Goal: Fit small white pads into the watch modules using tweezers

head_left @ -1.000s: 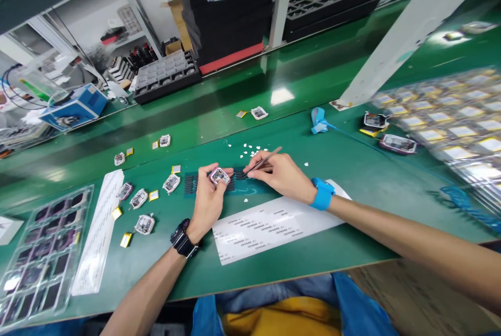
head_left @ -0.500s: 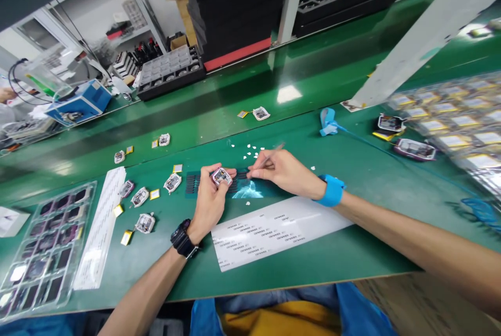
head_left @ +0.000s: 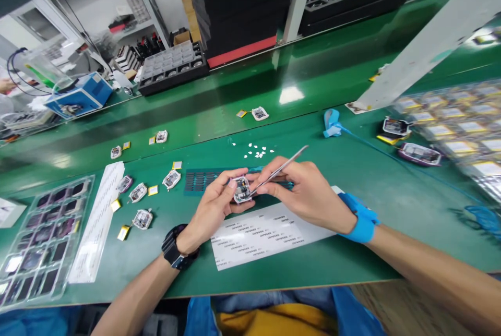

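Between the thumb and fingers of my left hand (head_left: 217, 198) is a small watch case (head_left: 242, 190), its circuitry facing up. My right hand (head_left: 307, 184) pinches a pair of metal tweezers (head_left: 284, 165), their tip at the right edge of the case. Whether the tip holds a small part I cannot tell. Under and behind my hands lies a teal sheet of black adhesive strips (head_left: 198, 180). Small white pieces (head_left: 259, 154) are scattered beyond it. A printed white sheet (head_left: 250, 237) lies in front of my hands.
Several opened watch cases with yellow-edged batteries (head_left: 142, 218) lie to the left, beside a clear compartment tray (head_left: 64, 231). At right stand more trays of batteries (head_left: 462, 127) and a white post (head_left: 422, 49). A blue strap cord (head_left: 332, 123) crosses the bench; black trays (head_left: 242, 7) are stacked behind.
My left hand has brought the watch case to the right, off the strip sheet. My right hand has moved from the strips toward me, and the tweezers now meet the case.
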Demonstrator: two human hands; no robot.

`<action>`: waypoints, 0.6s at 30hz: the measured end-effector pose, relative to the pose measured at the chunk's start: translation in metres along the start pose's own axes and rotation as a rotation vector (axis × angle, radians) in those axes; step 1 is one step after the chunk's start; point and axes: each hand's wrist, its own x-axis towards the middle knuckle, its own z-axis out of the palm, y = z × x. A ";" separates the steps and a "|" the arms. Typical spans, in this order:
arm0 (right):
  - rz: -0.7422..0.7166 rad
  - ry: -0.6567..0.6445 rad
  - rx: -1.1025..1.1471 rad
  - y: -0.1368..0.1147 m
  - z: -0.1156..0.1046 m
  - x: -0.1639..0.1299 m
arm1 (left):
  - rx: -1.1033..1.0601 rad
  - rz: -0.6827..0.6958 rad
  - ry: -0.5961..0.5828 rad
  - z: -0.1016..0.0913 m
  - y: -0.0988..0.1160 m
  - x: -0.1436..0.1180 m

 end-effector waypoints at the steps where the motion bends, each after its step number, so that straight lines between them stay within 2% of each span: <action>1: -0.016 -0.003 -0.035 0.000 0.001 -0.001 | -0.002 -0.002 -0.002 0.001 -0.001 -0.001; 18: -0.093 -0.027 -0.153 0.006 0.001 -0.006 | -0.020 -0.005 0.018 0.004 -0.002 -0.004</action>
